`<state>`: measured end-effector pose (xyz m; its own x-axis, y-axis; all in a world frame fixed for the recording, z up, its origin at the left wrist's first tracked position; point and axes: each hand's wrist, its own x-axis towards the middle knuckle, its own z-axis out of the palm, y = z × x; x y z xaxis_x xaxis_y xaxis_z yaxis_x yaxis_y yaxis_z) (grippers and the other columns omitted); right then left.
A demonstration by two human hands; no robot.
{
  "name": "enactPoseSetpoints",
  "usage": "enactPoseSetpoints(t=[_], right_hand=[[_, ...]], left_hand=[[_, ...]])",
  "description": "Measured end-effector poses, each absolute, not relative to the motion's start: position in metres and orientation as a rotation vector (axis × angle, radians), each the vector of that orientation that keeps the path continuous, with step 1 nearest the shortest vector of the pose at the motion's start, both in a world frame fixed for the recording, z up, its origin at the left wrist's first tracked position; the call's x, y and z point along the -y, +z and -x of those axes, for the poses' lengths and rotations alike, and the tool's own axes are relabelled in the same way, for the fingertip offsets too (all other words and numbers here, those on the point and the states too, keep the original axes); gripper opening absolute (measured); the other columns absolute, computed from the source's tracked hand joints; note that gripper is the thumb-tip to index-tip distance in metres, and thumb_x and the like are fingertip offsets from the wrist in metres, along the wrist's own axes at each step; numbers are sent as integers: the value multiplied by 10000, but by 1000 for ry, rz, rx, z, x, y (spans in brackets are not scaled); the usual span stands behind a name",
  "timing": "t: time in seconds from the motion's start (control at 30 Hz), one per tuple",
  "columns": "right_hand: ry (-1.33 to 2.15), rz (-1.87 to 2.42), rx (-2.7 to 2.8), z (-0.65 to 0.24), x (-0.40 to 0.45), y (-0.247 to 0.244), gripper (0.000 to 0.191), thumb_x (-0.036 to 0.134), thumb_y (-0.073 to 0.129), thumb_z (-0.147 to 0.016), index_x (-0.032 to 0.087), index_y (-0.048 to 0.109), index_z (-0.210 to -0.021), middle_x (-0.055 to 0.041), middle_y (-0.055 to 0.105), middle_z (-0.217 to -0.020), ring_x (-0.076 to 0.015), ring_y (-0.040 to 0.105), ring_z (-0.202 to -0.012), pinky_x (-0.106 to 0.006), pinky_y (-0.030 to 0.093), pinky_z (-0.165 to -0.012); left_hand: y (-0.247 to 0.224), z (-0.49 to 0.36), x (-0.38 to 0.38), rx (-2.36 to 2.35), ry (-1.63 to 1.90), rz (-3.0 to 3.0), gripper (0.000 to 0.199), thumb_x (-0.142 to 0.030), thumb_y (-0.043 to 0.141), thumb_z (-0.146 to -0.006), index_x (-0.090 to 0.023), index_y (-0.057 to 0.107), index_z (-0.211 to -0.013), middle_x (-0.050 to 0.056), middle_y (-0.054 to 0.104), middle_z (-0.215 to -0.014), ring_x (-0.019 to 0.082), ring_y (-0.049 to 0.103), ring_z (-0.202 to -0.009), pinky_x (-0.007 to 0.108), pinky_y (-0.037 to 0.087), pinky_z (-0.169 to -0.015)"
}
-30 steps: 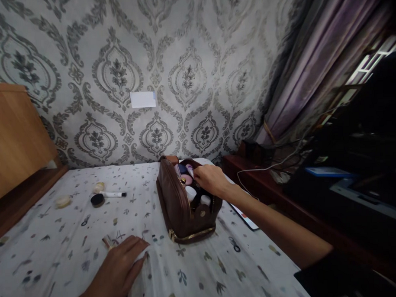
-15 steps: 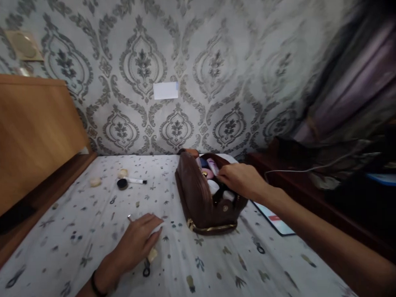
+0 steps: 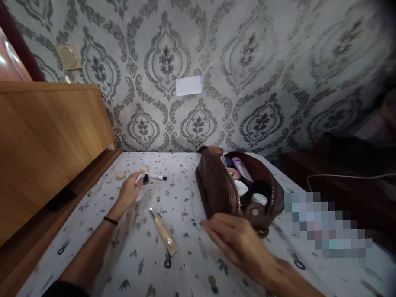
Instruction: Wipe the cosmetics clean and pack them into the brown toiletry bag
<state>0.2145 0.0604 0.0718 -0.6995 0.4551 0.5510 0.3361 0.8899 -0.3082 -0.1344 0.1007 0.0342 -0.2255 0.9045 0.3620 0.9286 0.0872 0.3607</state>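
My left hand (image 3: 129, 190) is closed on a thin white thing (image 3: 140, 193), perhaps a tissue, beside a small round black-lidded jar (image 3: 146, 179). A white tube with a black cap (image 3: 155, 176) lies just right of it. Low in front of an open brown toiletry bag (image 3: 215, 187) is my right hand (image 3: 242, 242), its fingers pressed together; whatever they may hold is hidden. Inside the bag show a white and purple tube (image 3: 242, 169), white lids (image 3: 241, 187) and a pink item. Between my hands a beige cosmetic tube (image 3: 164, 233) lies on the patterned sheet (image 3: 186, 270).
Two small cream-coloured pieces (image 3: 120, 175) lie near the jar, one partly behind my left hand. A wooden cabinet (image 3: 51, 127) stands at the left, the patterned wall behind. A blurred-out flat object (image 3: 327, 226) lies right of the bag, below a white cable (image 3: 355, 176).
My left hand has moved away and left to the jar, uncovering the beige tube. My right hand has come out of the bag towards me. The view has shifted left.
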Motion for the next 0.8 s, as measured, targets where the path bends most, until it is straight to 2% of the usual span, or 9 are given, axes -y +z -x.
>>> enactPoseSetpoints(t=[0.13, 0.33, 0.43, 0.5, 0.57, 0.67, 0.73, 0.8], right_hand=[[399, 637, 2505, -177, -48, 38, 237, 152, 529, -952, 180, 703, -794, -33, 704, -722, -140, 648, -642, -235, 432, -613], [785, 887, 2282, -149, -51, 1, 159, 122, 622, -847, 180, 752, -776, -26, 758, -753, -142, 668, -679, -215, 433, -635], [888, 950, 2124, -151, -51, -15, 168, 131, 613, -843, 178, 760, -777, -27, 751, -734, -145, 658, -665, -225, 449, -646], [920, 955, 2039, -153, -50, -23, 154, 155, 613, -846, 182, 765, -839, -31, 743, -756, -151, 652, -679, -237, 465, -663], [941, 948, 1952, -154, -49, -28, 226, 167, 623, -834, 193, 742, -1025, -39, 742, -875, -149, 641, -696, -250, 484, -677], [971, 906, 1858, -154, -48, -33, 515, 186, 649, -807, 215, 580, -1317, -76, 683, -1130, -135, 611, -699, -268, 503, -671], [973, 862, 1836, -152, -48, -35, 539, 188, 665, -787, 205, 555, -1314, -86, 645, -1150, -144, 598, -731, -277, 506, -679], [965, 833, 1823, -151, -48, -36, 348, 165, 653, -779, 188, 633, -1125, -56, 647, -1006, -161, 591, -762, -276, 499, -701]], left_hand=[[30, 140, -132, 2342, -674, 1880, 404, -312, 400, -935, -124, 594, -1235, 170, 645, -1230, 299, 589, -1184, 418, 470, -1007], [13, 125, -141, 2377, -450, 1915, 390, -305, 398, -918, -123, 594, -1203, 214, 603, -1281, 371, 587, -1163, 499, 513, -895], [11, 128, -139, 2368, -355, 1884, 402, -299, 362, -933, -133, 577, -1230, 195, 616, -1244, 343, 612, -1111, 466, 516, -880], [16, 127, -134, 2340, -432, 1875, 415, -332, 367, -933, -122, 576, -1224, 184, 637, -1173, 329, 627, -1076, 446, 511, -895], [24, 115, -122, 2268, -666, 1959, 411, -395, 401, -924, -131, 588, -1178, 159, 655, -1107, 316, 634, -1058, 425, 510, -911], [35, 73, -88, 2014, -1025, 2293, 361, -473, 442, -939, -214, 579, -1150, 72, 676, -1088, 252, 644, -1046, 355, 520, -892], [37, 36, -61, 1832, -1013, 2424, 303, -451, 463, -950, -230, 581, -1120, 52, 669, -1034, 228, 658, -973, 331, 523, -833], [36, 2, -38, 1726, -886, 2373, 228, -408, 442, -963, -232, 582, -1003, 36, 628, -895, 216, 654, -813, 315, 503, -691]])
